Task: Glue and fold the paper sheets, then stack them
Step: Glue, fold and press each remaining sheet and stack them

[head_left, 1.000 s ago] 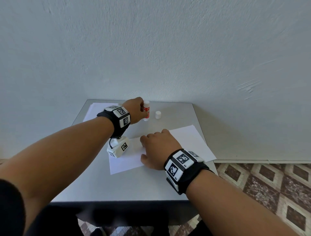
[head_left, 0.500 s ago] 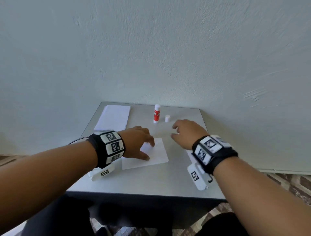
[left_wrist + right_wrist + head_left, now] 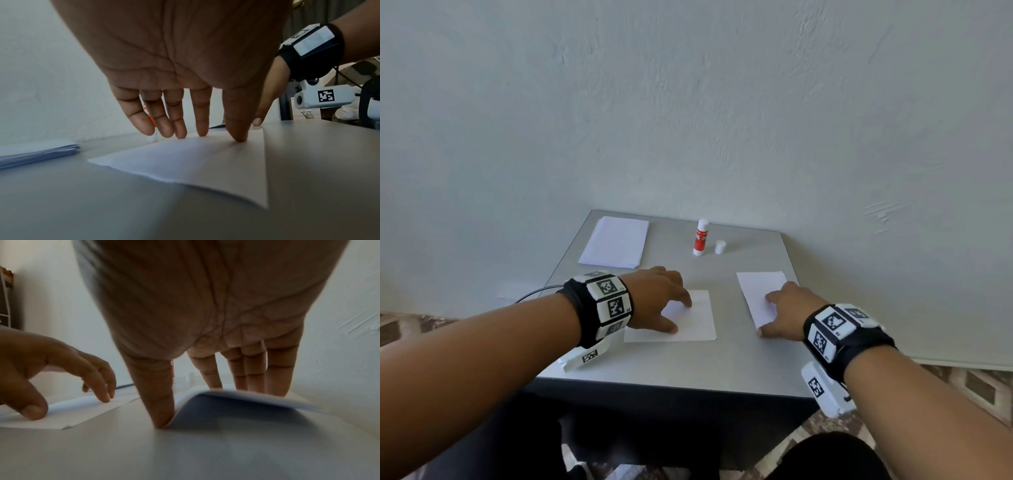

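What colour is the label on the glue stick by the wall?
Red, with a white body; the glue stick shows best in the head view.

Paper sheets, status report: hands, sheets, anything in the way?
Left hand open, fingertips on near sheet. Right hand open on right sheet, near edge lifted. Stack far left. Glue stick uncapped, clear.

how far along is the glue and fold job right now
Done, apparently: a stack of white folded sheets lies at the grey table's far left. In hand: the left hand presses flat a white paper piece; the right hand holds another white sheet, its near edge curling up by the thumb. Left: folding and stacking both. The red-and-white glue stick stands uncapped beside its white cap.
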